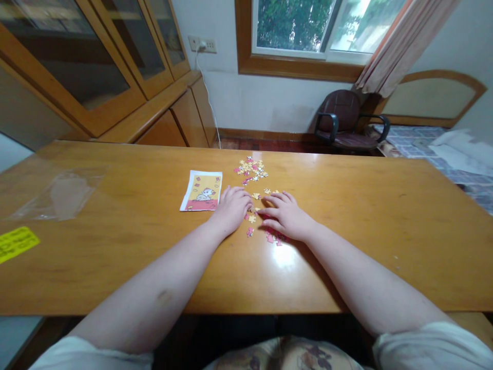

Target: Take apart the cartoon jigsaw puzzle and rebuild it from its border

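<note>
Small jigsaw puzzle pieces (251, 219) in yellow and pink lie loose between my hands. My left hand (232, 209) rests on the table at their left, its fingers bent and held close together; whatever is at the fingertips is hidden. On the other side, my right hand (288, 216) has its fingers spread over the pieces, one fingertip at a small piece. Pink pieces (274, 237) lie partly under the right palm. A larger pile of pieces (251, 168) is farther back. Beside my left hand lies a picture card (202, 192) showing a white cartoon animal on yellow and pink.
The wooden table (127, 246) carries a clear plastic bag (71, 194) at the left and a yellow label (18, 243) near its left edge. Beyond stand a glass-doored cabinet (134, 103), an office chair (342, 121) and a bed (419, 144).
</note>
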A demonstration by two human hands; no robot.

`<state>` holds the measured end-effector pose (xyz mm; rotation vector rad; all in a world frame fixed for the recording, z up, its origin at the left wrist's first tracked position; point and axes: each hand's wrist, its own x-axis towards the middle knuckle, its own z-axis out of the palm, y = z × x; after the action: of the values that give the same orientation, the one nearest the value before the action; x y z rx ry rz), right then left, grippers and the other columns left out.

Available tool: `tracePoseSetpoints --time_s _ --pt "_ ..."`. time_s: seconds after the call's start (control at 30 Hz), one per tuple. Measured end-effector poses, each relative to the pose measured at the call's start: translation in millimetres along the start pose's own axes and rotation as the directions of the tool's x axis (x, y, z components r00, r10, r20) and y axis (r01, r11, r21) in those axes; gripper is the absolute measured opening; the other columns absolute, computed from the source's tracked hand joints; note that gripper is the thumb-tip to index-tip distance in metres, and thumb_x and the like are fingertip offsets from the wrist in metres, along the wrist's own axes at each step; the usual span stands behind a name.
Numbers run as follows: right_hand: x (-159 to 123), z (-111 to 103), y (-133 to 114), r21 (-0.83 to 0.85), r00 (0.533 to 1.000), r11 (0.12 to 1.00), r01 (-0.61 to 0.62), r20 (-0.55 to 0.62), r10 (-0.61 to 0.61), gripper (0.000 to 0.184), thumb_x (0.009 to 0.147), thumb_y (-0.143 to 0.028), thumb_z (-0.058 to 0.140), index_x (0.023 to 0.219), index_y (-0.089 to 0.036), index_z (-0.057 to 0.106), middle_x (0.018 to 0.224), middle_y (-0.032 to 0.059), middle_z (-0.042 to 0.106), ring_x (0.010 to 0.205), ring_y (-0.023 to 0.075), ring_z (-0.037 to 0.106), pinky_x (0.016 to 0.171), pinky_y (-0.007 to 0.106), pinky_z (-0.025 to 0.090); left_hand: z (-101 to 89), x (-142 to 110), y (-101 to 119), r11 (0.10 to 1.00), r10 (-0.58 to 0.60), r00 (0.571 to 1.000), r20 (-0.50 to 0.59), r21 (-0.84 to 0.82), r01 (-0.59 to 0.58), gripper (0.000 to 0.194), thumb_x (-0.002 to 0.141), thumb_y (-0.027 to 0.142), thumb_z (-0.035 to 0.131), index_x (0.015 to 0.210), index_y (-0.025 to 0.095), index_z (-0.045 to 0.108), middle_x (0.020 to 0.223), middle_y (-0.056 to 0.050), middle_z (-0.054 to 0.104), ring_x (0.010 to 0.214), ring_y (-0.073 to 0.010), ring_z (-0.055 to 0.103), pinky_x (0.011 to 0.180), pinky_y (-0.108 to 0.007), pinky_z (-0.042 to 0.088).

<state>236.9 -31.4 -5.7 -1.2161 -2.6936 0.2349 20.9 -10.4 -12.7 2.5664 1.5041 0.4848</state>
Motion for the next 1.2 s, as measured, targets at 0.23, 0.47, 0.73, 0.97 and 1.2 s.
tracePoseSetpoints --time_s 0.23,0.47,0.73,0.97,1.2 --pt "-0.9 -3.1 6.3 -0.027 0.994 0.995 -0.097 -0.046 0.096 0.041 0.095 -0.052 0.043 0.119 -0.03 0.068 0.137 0.0069 0.054 0.128 0.0291 0.04 0.111 0.052 0.02 -33.4 -4.6 -12.0 0.931 -0.325 0.931 -0.168 0.116 0.347 0.03 0.095 0.03 0.041 0.097 0.021 0.069 0.096 -0.006 0.072 0.092 -0.0256 0.063 0.084 -0.038 0.045" --pt "-0.7 -1.9 9.7 -0.026 0.992 0.992 -0.122 -0.046 0.121 0.042 0.096 -0.051 0.041 0.122 -0.03 0.066 0.137 0.007 0.054 0.128 0.0289 0.04 0.11 0.052 0.021 -31.4 -1.6 -23.9 0.859 -0.43 0.89 -0.149 0.238 0.454 0.034 0.095 0.03 0.036 0.101 0.021 0.068 0.096 -0.008 0.072 0.086 -0.0242 0.066 0.073 -0.033 0.047" --pt "-0.4 -1.1 9.2 -0.01 0.993 0.994 -0.109 -0.047 0.109 0.042 0.096 -0.052 0.042 0.122 -0.03 0.066 0.135 0.0069 0.056 0.127 0.0286 0.041 0.11 0.052 0.021 -20.4 -0.1 -8.9 0.878 -0.347 0.938 -0.007 0.35 0.327 0.032 0.09 0.025 0.043 0.09 0.02 0.074 0.087 -0.011 0.073 0.084 -0.0284 0.066 0.076 -0.04 0.048" --pt "-1.3 -0.5 14.7 -0.039 0.985 0.985 -0.167 -0.059 0.165 0.041 0.096 -0.05 0.043 0.122 -0.028 0.065 0.134 0.0071 0.057 0.128 0.0291 0.041 0.11 0.053 0.02 -19.2 -1.5 -14.8 0.919 -0.292 0.955 -0.044 0.265 0.293 0.033 0.088 0.018 0.042 0.103 0.02 0.071 0.101 -0.011 0.072 0.093 -0.0285 0.063 0.082 -0.041 0.047" --pt "-3.9 -18.5 25.9 -0.059 0.94 0.94 -0.335 -0.084 0.33 0.034 0.096 -0.03 0.04 0.104 -0.019 0.071 0.104 0.0091 0.071 0.096 0.023 0.061 0.087 0.036 0.042 -15.9 -1.5 -13.7 0.947 -0.233 0.972 0.038 0.237 0.218 0.037 0.085 0.013 0.042 0.104 0.022 0.072 0.102 -0.01 0.072 0.097 -0.0286 0.062 0.088 -0.044 0.044"
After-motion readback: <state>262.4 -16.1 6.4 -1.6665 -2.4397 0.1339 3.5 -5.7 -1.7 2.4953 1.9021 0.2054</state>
